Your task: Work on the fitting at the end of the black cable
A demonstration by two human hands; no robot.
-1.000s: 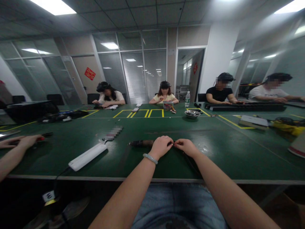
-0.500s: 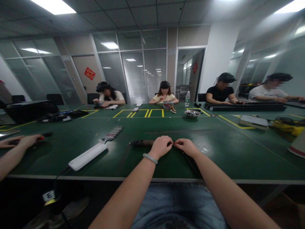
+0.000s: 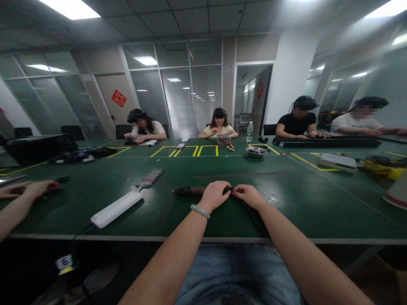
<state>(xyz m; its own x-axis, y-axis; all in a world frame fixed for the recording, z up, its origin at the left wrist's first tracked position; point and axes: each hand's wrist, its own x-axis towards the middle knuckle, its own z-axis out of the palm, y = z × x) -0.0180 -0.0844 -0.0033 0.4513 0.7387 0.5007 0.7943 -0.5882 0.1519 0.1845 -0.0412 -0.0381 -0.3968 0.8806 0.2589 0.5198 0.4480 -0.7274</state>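
Note:
A dark, tube-shaped electric screwdriver (image 3: 190,191) lies across the green table in front of me, its thin metal tip pointing left. My left hand (image 3: 216,195), with a pale bangle at the wrist, is closed over its rear end, finger and thumb pinched together. Just to the right, my right hand (image 3: 249,195) pinches the black cord (image 3: 252,214) close to the tool's end. The cord runs from there down toward the front edge of the table, partly behind my right forearm. The fingertips of both hands nearly meet, and they hide the joint between tool and cord.
Left of me lies a white power strip (image 3: 117,207) with a phone-like object (image 3: 152,177) beyond it. A neighbour's hands (image 3: 32,188) work at far left. Across the table are a metal bowl (image 3: 256,153), a water bottle (image 3: 249,132), a white box (image 3: 337,162) and several people.
Both hands stay in place, with only a slight shift of the fingers where they meet. The electric screwdriver has not visibly moved.

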